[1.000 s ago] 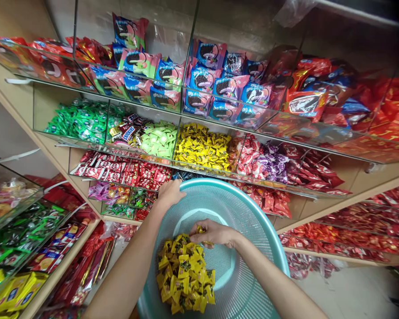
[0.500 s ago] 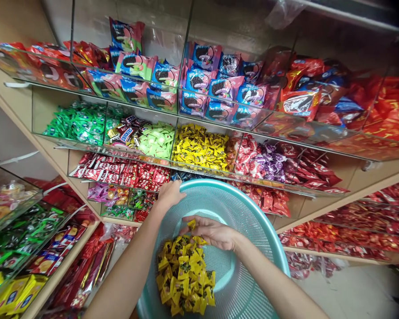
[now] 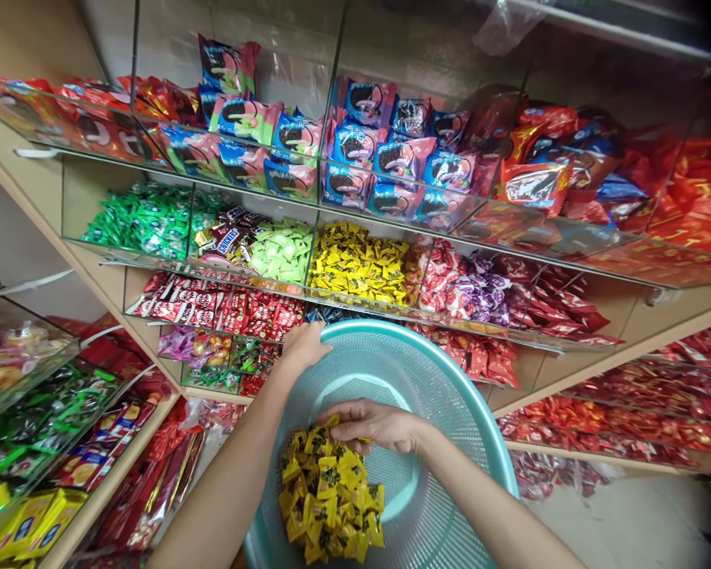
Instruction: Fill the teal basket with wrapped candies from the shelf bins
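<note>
A turquoise mesh plastic basket (image 3: 468, 371) stands tilted in front of me. My left hand (image 3: 304, 348) has its fingers closed over the basket's far left rim. In the bottom left of the basket lies a heap of yellow-wrapped candies (image 3: 332, 498). At the top edge of that heap is my right hand (image 3: 379, 425), fingers curled around a few candies, with yellow wrapper showing between thumb and fingers. The undersides of its fingers are hidden. Beyond the rim, a shelf bin holds more yellow candies (image 3: 360, 265) of similar look.
Clear dividers (image 3: 315, 245) part the shelf bins. Nearby are green-wrapped candies (image 3: 139, 217), Oreo packs (image 3: 352, 146) above, and purple-and-white candies (image 3: 479, 288). Another rack (image 3: 115, 474) stands at the left. Red packets (image 3: 604, 427) fill the lower right, above pale floor (image 3: 633, 521).
My right hand has turned from an open palm, a candy at its fingers, to fingers curled at the heap's top. The left hand stays on the rim.
</note>
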`<state>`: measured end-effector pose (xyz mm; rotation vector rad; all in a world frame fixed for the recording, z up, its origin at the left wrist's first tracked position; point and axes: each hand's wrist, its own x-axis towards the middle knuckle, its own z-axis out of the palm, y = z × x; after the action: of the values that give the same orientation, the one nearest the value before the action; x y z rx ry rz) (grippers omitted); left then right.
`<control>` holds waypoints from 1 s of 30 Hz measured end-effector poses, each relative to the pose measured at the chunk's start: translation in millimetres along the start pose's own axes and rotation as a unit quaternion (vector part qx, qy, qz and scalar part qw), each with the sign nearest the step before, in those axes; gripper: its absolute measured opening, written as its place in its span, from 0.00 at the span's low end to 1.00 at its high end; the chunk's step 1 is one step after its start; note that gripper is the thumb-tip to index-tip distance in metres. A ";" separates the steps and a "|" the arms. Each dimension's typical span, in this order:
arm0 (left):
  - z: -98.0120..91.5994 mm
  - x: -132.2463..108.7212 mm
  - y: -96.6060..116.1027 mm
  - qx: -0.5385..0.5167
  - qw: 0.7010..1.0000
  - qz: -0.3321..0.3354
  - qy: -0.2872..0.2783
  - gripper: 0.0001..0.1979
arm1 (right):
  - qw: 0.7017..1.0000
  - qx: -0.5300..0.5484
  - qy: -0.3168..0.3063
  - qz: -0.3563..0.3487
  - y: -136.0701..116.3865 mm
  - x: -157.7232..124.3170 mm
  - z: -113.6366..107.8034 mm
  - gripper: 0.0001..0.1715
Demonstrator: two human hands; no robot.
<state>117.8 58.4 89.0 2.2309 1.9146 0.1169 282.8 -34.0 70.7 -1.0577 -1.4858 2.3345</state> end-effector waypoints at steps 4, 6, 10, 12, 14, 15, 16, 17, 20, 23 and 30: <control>1.1 0.5 -0.4 -0.001 1.000 0.003 0.002 0.19 | 1.000 -0.012 0.028 0.000 3.4 3.7 3.7 0.32; 1.5 0.9 -0.3 -0.002 1.000 0.004 0.004 0.18 | 0.999 -0.030 0.032 0.009 5.0 4.9 6.7 0.30; 1.0 1.4 0.5 -0.006 1.000 -0.006 -0.006 0.19 | 0.994 -0.098 0.047 -0.022 9.3 7.1 14.9 0.26; 0.3 1.4 0.8 -0.006 1.000 -0.009 -0.010 0.19 | 0.984 -0.168 0.048 -0.047 10.3 7.8 20.0 0.23; -0.2 1.4 0.8 -0.005 1.000 -0.008 -0.010 0.19 | 0.966 -0.246 0.043 -0.060 9.4 7.8 24.5 0.23; -0.3 1.4 0.7 -0.004 1.000 -0.006 -0.008 0.19 | 0.959 -0.273 0.039 -0.064 8.3 7.5 26.2 0.24; -0.3 1.4 0.5 -0.004 1.000 -0.004 -0.005 0.19 | 0.955 -0.287 0.038 -0.065 7.0 6.9 27.2 0.26; -0.2 1.4 0.3 -0.003 1.000 -0.003 -0.004 0.19 | 0.955 -0.286 0.041 -0.067 5.4 6.2 27.7 0.28; 0.0 1.2 -0.1 -0.002 1.000 -0.004 -0.002 0.19 | 0.975 -0.196 0.075 -0.068 0.5 3.9 25.0 0.27; 0.0 0.8 0.0 -0.003 1.000 -0.007 -0.005 0.19 | 0.993 -0.014 0.102 -0.057 -3.5 2.3 18.4 0.21; 0.7 1.2 2.5 0.001 1.000 -0.002 -0.002 0.19 | 0.979 0.181 0.085 -0.045 -4.0 2.3 9.3 0.16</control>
<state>120.6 59.1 88.7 2.2261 1.9176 0.1094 274.2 -37.6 75.3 -1.0348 -0.9783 2.2681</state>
